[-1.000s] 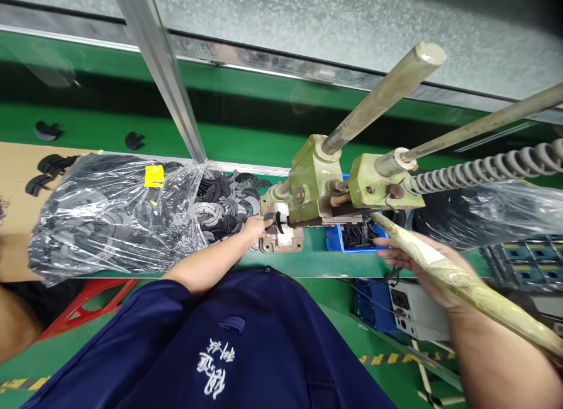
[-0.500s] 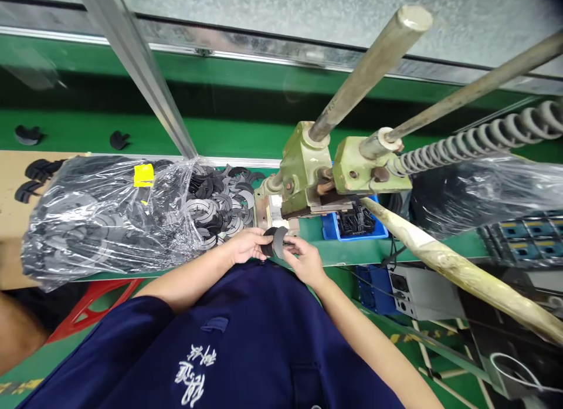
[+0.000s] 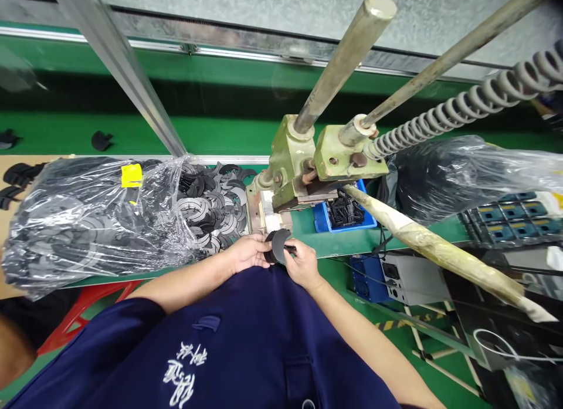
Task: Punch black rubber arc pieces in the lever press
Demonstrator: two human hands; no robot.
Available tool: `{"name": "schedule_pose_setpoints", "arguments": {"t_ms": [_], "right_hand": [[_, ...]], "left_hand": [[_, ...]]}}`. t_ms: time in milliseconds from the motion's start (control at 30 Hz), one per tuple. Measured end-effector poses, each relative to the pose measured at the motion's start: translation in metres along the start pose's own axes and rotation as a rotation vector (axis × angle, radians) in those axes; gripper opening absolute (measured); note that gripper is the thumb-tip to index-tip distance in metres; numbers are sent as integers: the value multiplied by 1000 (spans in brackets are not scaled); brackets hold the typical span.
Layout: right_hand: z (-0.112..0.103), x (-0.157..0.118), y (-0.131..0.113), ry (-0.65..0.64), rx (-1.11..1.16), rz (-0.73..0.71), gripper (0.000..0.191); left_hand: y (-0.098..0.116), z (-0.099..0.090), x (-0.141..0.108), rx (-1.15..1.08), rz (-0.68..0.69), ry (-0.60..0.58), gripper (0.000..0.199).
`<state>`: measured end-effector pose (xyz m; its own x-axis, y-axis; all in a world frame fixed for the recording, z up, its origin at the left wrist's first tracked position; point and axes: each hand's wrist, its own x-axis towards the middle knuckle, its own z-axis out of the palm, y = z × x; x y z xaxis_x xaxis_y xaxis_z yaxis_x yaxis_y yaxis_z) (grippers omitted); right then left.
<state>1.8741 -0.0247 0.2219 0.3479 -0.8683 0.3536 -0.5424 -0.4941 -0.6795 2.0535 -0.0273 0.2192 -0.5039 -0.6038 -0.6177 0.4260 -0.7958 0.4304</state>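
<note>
Both my hands hold a black crescent-shaped piece [image 3: 278, 246], probably rubber, in front of my chest. My left hand [image 3: 248, 252] grips its left end, and my right hand [image 3: 303, 265] pinches its right side. Just beyond them is the white-and-brown base plate [image 3: 268, 212] of a green cast-iron hand press [image 3: 299, 156]. Two long steel rods [image 3: 343, 63] rise from the press, and a pale wrapped lever [image 3: 440, 247] runs off to the right. A clear plastic bag of black pieces [image 3: 92, 221] lies left of my hands, next to a loose heap of black arcs [image 3: 211, 209].
A blue bin [image 3: 345, 212] of small black strips stands right of the press, beside a second plastic bag [image 3: 466, 180]. A coiled spring [image 3: 461, 110] crosses above. A green conveyor belt [image 3: 132, 136] runs behind, and a grey electrical box [image 3: 409, 279] sits below right.
Over the last second my right hand has left the pale lever and joined my left on the black piece, which has come away from the press toward my chest. The view has shifted slightly.
</note>
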Motion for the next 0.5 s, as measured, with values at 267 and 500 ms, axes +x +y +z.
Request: {"name": "schedule_pose_setpoints", "arguments": {"t_ms": [267, 500], "right_hand": [[3, 1, 5, 41, -76, -49, 10], [-1, 3, 5, -4, -115, -95, 11]], "left_hand": [[-4, 7, 3, 460, 425, 254, 25], [6, 8, -13, 1014, 805, 264, 33]]}}
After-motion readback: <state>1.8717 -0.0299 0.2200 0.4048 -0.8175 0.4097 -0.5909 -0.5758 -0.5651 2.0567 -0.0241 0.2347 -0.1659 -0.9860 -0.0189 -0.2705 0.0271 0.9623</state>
